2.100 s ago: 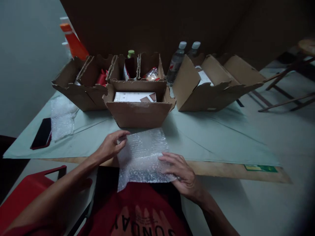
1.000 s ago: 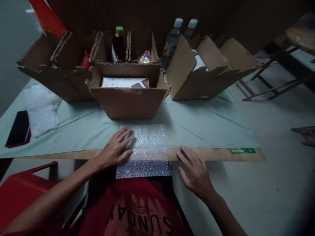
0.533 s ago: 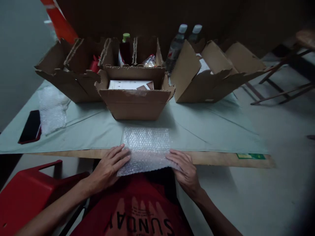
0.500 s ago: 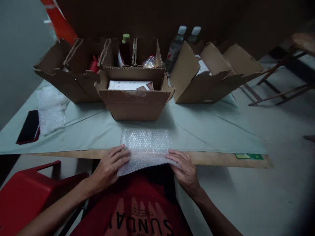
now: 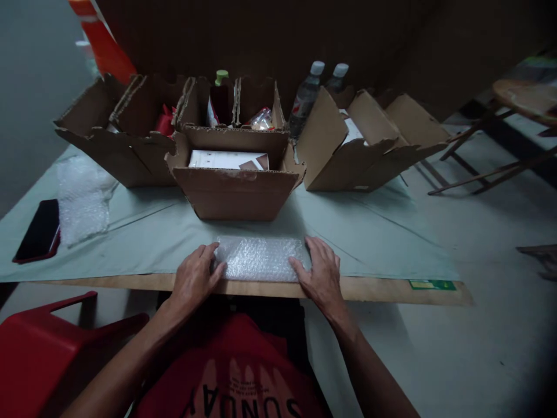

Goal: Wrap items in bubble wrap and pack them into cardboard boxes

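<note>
now bubble wrap [image 5: 260, 259] lengthwise left-right

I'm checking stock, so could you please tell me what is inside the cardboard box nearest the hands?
Inside the cardboard box lies a flat white packet with a brown patch at its right corner. The box's front wall hides anything under or in front of it.

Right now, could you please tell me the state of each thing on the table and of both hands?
Bubble wrap sheet: folded, flat at table edge.
Left hand: open, pressing the sheet's left end.
Right hand: open, pressing its right end.
Front box: flaps open, white item inside.
Right box: open.
Phone: screen dark.
Spare bubble wrap: loose, crumpled.
</note>
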`<control>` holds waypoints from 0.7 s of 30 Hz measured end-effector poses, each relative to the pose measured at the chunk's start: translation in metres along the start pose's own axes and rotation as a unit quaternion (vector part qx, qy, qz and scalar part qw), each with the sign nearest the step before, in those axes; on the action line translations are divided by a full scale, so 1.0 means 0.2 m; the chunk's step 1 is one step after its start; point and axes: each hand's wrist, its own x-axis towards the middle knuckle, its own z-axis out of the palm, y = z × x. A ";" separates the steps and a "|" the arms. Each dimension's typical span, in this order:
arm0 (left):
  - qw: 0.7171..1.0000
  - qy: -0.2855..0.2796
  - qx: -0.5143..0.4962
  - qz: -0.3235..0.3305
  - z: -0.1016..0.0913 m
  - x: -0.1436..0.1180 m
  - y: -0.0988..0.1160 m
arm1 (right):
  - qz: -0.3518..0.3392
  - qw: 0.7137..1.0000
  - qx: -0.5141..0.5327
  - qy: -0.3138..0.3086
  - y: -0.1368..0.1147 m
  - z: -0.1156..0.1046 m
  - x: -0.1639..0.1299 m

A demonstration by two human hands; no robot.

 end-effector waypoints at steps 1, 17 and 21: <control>1.000 0.011 0.006 -0.003 0.00 0.00 0.00 | 0.001 1.000 -0.006 -0.009 0.00 0.00 0.02; 0.842 -0.022 -0.505 -0.188 -0.08 -0.07 0.13 | 0.058 0.967 0.244 -0.041 -0.11 -0.17 0.16; 0.816 -0.061 -0.534 -0.213 -0.04 -0.14 0.18 | -0.007 0.985 0.149 -0.089 -0.12 -0.08 0.31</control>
